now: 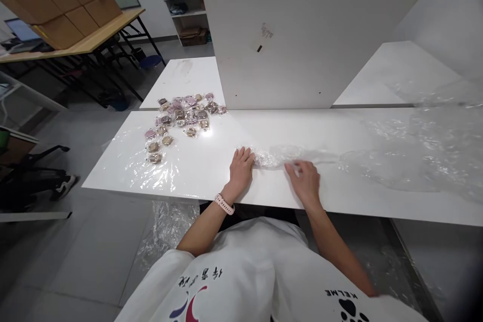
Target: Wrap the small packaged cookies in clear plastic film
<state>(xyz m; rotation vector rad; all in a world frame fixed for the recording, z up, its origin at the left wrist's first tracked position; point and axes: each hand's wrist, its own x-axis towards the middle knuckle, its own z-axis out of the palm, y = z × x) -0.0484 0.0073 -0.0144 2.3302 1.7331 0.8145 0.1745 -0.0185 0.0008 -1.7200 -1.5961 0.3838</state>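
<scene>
Head camera: a long, crinkly strip of clear plastic (pixel 277 155) lies on the white counter (pixel 264 131), a little back from the middle of the front edge. The left grip (pixel 241 168) rests on the strip's left end with its fingers close together; I cannot tell if they pinch it. The right grip (pixel 306 181) is loose at the side of the strip nearer the front edge, with a gap between thumb and fingers. To work this thin stuff well, I think the left grip should press softly and hold its end down, while the right one goes slowly along the strip with light fingers, as a hard tug could tear it. The strip's long way goes from left to right, about in line with the front edge. Its left end points to the counter's left edge, past the small wrapped packets (pixel 180 116) by the back left corner, and its right end runs into a big puffy plastic sheet (pixel 400 173) toward the right end
</scene>
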